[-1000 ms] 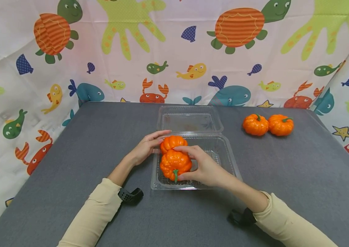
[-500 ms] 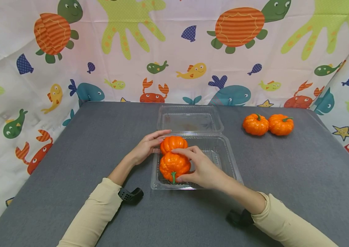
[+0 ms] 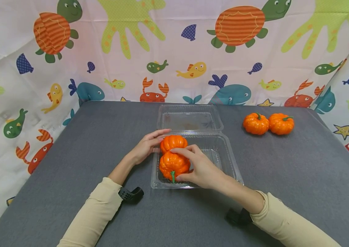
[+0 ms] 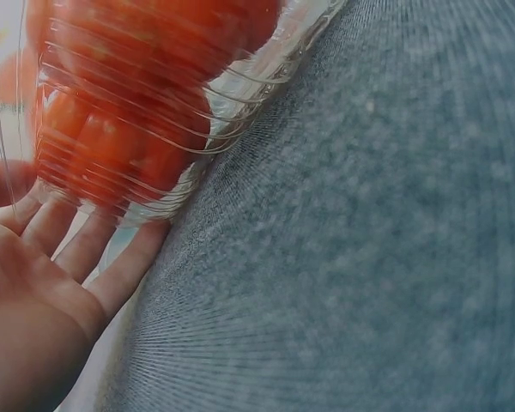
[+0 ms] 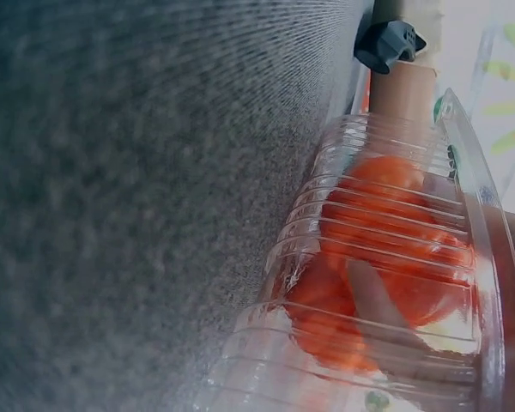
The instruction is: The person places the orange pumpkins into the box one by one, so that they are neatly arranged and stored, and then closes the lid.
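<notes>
An orange toy pumpkin [image 3: 173, 164] with a green stem sits in the front left of a clear plastic clamshell container [image 3: 224, 161]. My right hand [image 3: 203, 169] grips it, thumb near the stem and fingers over its far side. Behind it, a second pumpkin [image 3: 173, 143] lies in the same tray, touching it or nearly so. At the container's left side, my left hand [image 3: 145, 147] rests against the wall. Its fairly straight fingers [image 4: 90, 245] touch the ribbed plastic in the left wrist view. Through the wall, the right wrist view shows orange pumpkins [image 5: 382, 184] and a finger [image 5: 378, 296].
Two more pumpkins, a left one [image 3: 256, 123] and a right one [image 3: 281, 124], sit side by side at the back right of the grey table [image 3: 285, 171]. The container's lid [image 3: 190, 118] lies folded back. A printed cloth [image 3: 174, 44] hangs behind.
The front pumpkin has shifted slightly left in the tray, with my right hand still gripping it. My left hand stays at the container's left side.
</notes>
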Demonstrator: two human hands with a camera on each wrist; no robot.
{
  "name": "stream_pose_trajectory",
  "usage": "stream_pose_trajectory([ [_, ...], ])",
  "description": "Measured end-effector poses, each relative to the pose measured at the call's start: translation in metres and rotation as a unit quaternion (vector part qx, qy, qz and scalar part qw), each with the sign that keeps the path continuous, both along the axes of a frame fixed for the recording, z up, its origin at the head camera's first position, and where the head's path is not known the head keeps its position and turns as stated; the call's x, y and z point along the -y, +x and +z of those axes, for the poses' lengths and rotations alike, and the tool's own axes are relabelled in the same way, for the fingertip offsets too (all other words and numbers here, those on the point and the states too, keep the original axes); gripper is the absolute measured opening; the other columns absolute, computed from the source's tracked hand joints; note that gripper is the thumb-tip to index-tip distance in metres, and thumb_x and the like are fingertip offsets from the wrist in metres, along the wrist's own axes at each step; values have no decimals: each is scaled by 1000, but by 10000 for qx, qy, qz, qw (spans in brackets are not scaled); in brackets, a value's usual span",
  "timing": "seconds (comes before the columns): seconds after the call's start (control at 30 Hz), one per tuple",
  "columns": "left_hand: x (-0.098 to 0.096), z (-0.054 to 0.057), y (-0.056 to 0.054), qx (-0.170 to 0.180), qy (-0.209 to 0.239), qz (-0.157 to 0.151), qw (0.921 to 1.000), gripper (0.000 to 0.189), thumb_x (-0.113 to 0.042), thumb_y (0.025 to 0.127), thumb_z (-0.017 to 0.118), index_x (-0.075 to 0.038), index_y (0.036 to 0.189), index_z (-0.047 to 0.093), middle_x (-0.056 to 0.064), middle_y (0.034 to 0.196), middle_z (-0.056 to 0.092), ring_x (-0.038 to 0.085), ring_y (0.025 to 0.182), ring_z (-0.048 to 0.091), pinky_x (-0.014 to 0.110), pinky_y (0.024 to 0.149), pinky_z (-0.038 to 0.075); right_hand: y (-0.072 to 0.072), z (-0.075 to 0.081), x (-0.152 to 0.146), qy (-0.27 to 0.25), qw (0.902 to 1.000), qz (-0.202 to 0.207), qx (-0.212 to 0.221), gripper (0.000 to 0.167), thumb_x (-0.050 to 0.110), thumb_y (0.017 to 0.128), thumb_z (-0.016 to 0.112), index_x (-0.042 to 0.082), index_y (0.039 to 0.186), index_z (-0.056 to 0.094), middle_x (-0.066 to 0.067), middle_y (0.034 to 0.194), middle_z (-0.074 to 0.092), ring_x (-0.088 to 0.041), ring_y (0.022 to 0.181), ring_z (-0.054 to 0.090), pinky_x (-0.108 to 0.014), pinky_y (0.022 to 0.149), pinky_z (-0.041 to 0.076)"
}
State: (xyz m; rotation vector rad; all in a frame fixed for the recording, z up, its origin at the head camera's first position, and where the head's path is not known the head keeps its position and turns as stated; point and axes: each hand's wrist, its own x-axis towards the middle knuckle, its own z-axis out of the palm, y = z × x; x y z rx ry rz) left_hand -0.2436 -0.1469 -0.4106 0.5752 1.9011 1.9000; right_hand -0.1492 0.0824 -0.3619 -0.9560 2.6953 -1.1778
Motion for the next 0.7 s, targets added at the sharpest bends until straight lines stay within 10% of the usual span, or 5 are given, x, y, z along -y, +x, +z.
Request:
stream_pose_trajectory([
  [0.7,1,0,0,-6,-3,-16,10000,46,-18,102,38,-3,146,36,18,141,41,25,111,53,40,90,47,-9,-3,-13,-584,9924,676,849,67,8,79,79,9,137,46,-15,117,46,-31,106,53,-26,72,54],
])
